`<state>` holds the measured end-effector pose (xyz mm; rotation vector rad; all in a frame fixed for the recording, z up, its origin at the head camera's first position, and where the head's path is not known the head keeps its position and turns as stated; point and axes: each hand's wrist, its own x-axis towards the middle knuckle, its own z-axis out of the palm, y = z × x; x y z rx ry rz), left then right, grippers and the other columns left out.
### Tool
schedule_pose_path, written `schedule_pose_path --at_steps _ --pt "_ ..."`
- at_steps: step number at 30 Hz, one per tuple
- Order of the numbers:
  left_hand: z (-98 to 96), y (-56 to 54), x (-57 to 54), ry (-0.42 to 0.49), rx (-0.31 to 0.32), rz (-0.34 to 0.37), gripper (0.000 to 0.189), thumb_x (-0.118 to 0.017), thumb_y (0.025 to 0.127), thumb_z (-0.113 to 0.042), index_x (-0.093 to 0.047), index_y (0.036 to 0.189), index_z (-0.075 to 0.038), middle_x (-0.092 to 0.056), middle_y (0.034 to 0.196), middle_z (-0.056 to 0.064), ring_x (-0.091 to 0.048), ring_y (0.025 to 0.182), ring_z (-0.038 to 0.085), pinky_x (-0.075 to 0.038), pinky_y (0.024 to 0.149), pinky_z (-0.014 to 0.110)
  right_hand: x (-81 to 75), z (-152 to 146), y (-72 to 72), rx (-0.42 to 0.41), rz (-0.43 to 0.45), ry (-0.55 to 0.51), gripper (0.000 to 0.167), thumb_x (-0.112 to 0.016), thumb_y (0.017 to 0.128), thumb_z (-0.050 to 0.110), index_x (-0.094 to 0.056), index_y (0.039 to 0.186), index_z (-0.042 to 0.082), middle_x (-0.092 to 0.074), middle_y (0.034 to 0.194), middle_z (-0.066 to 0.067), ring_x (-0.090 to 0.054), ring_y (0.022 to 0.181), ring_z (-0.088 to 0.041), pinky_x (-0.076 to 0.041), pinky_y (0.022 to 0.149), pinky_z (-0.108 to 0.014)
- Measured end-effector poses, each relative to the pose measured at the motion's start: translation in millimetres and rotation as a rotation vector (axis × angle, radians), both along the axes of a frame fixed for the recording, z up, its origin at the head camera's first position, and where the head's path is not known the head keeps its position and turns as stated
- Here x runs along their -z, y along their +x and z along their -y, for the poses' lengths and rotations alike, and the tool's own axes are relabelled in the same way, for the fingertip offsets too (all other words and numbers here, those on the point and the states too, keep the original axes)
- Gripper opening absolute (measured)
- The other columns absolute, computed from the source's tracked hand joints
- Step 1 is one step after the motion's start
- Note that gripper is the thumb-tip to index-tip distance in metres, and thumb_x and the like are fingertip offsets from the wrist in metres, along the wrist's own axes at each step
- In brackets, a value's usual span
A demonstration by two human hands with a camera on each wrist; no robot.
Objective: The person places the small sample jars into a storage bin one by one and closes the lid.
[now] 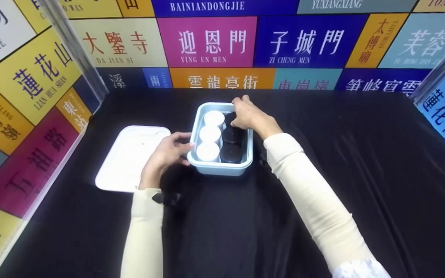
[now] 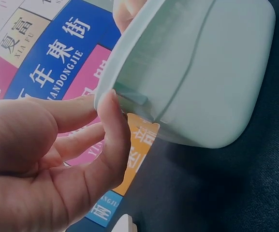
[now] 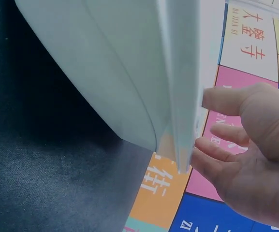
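A pale blue-green plastic box (image 1: pixel 224 170) stands on the black cloth. Three white cylinders (image 1: pixel 208 151) line its left side. Along its right side stand black cylinders (image 1: pixel 231 153). My left hand (image 1: pixel 170 152) pinches the box's left rim; in the left wrist view its thumb and a finger meet at that rim. At the far right corner, my right hand (image 1: pixel 250 114) reaches over the rim and grips the farthest black cylinder, partly covering it. The right wrist view shows the right fingertips hidden behind the box wall.
A white rectangular lid (image 1: pixel 126 158) lies flat on the cloth left of the box, partly behind the left hand. Panels with Chinese lettering (image 1: pixel 207 42) stand upright at the back and both sides. Black cloth (image 1: pixel 342 154) covers the table, lightly wrinkled at right.
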<state>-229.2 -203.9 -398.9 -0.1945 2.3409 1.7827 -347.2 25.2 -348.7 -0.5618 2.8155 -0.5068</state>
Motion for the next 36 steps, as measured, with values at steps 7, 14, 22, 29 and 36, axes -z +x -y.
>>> schedule_pose_path --at_steps 7,14,22,29,36 --pt "1.6 0.7 -1.2 -0.005 -0.008 -0.018 0.049 -0.062 0.099 -0.011 -0.048 0.145 -0.001 -0.065 0.101 0.017 -0.064 0.066 0.012 -0.060 0.057 0.023 -0.2 0 5.6 -0.039 -0.044 -0.054 0.058 -0.060 0.096 0.013 -0.038 0.150 0.004 -0.037 0.151 -0.022 -0.039 0.142 -0.033 -0.033 0.124 -0.043" --pt "4.6 3.1 -4.0 -0.077 0.001 -0.013 0.047 -0.060 0.101 -0.017 -0.049 0.145 -0.003 -0.066 0.111 0.023 -0.065 0.070 0.011 -0.059 0.058 0.023 3.9 5 21.1 -0.056 -0.136 -0.323 0.045 -0.060 0.095 0.008 -0.053 0.139 0.000 -0.053 0.133 -0.019 -0.053 0.126 -0.031 -0.044 0.114 -0.039" --pt "25.9 12.2 -9.2 -0.172 -0.022 -0.067 0.047 -0.052 0.105 -0.023 -0.048 0.145 0.001 -0.065 0.123 0.031 -0.068 0.083 0.017 -0.061 0.074 0.025 10.8 31 60.6 0.003 -0.166 -0.654 0.035 -0.055 0.093 0.004 -0.062 0.128 0.000 -0.059 0.127 -0.017 -0.060 0.120 -0.029 -0.051 0.105 -0.035" --pt "61.1 23.1 -17.5 -0.364 -0.125 -0.210 0.046 -0.046 0.107 -0.028 -0.052 0.142 0.001 -0.068 0.120 0.030 -0.070 0.107 0.039 -0.059 0.089 0.036 5.9 58 100.8 0.022 0.058 -0.974 0.035 -0.052 0.103 0.012 -0.057 0.136 0.002 -0.059 0.138 -0.014 -0.064 0.119 -0.030 -0.057 0.100 -0.033" --pt "100.2 37.4 -13.5 -0.583 -0.193 -0.228 0.046 -0.044 0.107 -0.027 -0.050 0.145 -0.001 -0.062 0.130 0.031 -0.060 0.123 0.045 -0.046 0.110 0.056 6.3 81 138.2 0.045 0.432 -1.179 0.041 -0.048 0.106 0.017 -0.049 0.143 0.000 -0.054 0.144 -0.021 -0.057 0.130 -0.033 -0.058 0.100 -0.037"
